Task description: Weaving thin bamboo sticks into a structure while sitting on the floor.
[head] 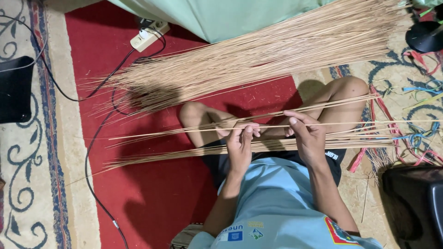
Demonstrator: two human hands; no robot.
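I sit cross-legged on a red carpet. My left hand (241, 144) pinches a few thin tan sticks (184, 131) that run left to right across my lap. My right hand (308, 135) grips the same sticks a little further right, fingers curled round them. A flatter bundle of the same sticks (180, 154) lies across my thighs below my hands. A large loose sheaf of sticks (258, 60) lies on the floor beyond my knees, fanning out to the left.
A white power strip (148, 36) with black cables (94, 138) lies at the top left. Green cloth (221, 16) hangs above. Coloured plastic strips (415, 133) litter the patterned rug on the right, near dark objects (413, 203), (16, 87).
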